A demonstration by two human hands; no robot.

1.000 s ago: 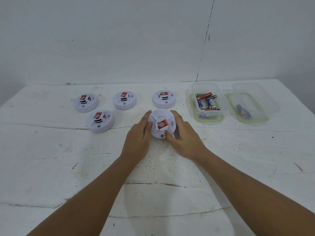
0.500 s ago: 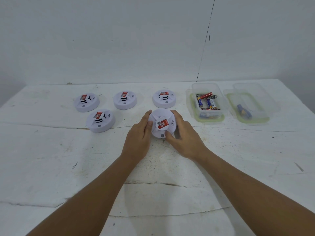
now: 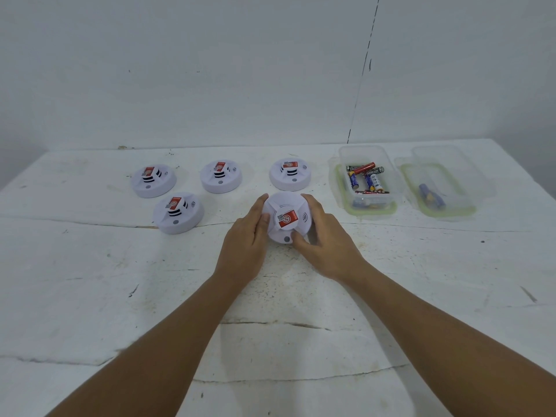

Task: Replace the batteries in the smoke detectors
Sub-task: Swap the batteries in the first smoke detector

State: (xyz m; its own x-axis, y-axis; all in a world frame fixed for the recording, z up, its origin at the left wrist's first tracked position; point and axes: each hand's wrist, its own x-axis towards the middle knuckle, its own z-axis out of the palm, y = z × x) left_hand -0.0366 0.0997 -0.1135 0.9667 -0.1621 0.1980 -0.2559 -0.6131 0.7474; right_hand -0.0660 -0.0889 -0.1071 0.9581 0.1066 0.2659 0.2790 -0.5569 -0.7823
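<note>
A round white smoke detector (image 3: 285, 219) with a red label sits at the middle of the white table (image 3: 90, 281). My left hand (image 3: 245, 243) grips its left rim, thumb on top. My right hand (image 3: 326, 243) grips its right rim, thumb at the near edge. Several more white detectors lie behind and to the left: one (image 3: 178, 212) in the near row, and three in the back row (image 3: 154, 181), (image 3: 221, 176), (image 3: 289, 174). A clear tub (image 3: 368, 180) to the right holds several batteries. A second clear tub (image 3: 439, 183) holds a blue battery (image 3: 431, 196).
A pale wall stands right behind the table's far edge. Cracks run across the tabletop. Both tubs sit near the back right corner.
</note>
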